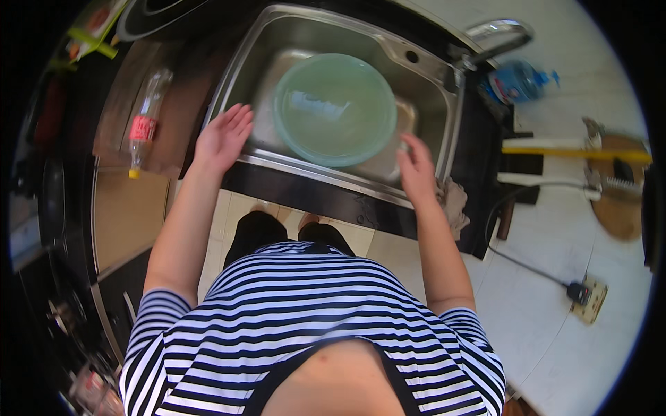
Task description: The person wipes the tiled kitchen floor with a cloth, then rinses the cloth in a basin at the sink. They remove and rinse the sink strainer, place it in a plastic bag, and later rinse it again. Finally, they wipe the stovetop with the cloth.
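Note:
A pale green plastic basin (387, 112) sits inside the stainless steel sink (263, 138). It holds what looks like water, with a bright window-like reflection on the surface. My left hand (225, 136) is raised over the sink's left rim, palm up and fingers spread, with nothing in it. To the basin's right, my right hand (417, 169) hovers over the near right part of the sink, apart from the basin. Its fingers are loosely bent and slightly blurred; no object shows in them. A crumpled greyish cloth (453, 205) hangs at the counter edge beside my right wrist.
A chrome faucet (499, 34) rises behind the sink's right corner. Beyond it stands a blue pump bottle (515, 83). A plastic bottle with a red label (144, 127) lies at left on a brown surface (112, 112). A plugged-in cord (530, 268) runs along the tiled wall at right.

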The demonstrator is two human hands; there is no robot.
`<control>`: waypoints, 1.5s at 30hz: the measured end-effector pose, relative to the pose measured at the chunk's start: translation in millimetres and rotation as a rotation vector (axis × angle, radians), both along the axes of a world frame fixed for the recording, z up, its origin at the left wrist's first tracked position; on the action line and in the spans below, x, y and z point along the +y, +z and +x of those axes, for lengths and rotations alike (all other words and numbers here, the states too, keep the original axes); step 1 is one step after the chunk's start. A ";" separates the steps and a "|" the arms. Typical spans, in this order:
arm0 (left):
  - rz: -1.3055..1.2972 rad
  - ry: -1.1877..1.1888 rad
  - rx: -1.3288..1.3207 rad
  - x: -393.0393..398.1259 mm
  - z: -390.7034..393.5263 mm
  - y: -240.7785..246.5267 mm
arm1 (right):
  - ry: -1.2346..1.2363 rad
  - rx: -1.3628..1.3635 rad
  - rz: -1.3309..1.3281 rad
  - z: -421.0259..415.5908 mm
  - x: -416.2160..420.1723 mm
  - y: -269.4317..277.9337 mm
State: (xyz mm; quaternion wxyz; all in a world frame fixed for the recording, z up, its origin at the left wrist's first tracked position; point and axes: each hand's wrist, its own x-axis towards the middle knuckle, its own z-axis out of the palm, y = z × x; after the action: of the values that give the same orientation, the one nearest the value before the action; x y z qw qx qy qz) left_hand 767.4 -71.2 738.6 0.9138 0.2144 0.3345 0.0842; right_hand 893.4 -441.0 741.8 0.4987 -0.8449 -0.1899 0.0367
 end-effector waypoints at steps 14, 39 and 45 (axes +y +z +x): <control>-0.190 0.031 0.322 6.2 87.4 -98.7 | 0.445 1.620 0.762 25.1 203.3 -56.6; 0.691 -0.144 0.436 -15.2 92.4 -94.5 | -0.240 0.568 0.088 99.0 144.4 -145.6; 0.921 -0.271 0.505 -11.8 91.6 -123.4 | 0.355 -0.051 -1.161 56.6 123.3 -164.2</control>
State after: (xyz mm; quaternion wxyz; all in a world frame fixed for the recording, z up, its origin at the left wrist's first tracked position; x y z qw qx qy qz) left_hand 859.0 -83.0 615.2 0.6192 0.6473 0.4418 0.0492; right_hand 950.1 -317.8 577.6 -0.0619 -0.9350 -0.2886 0.1967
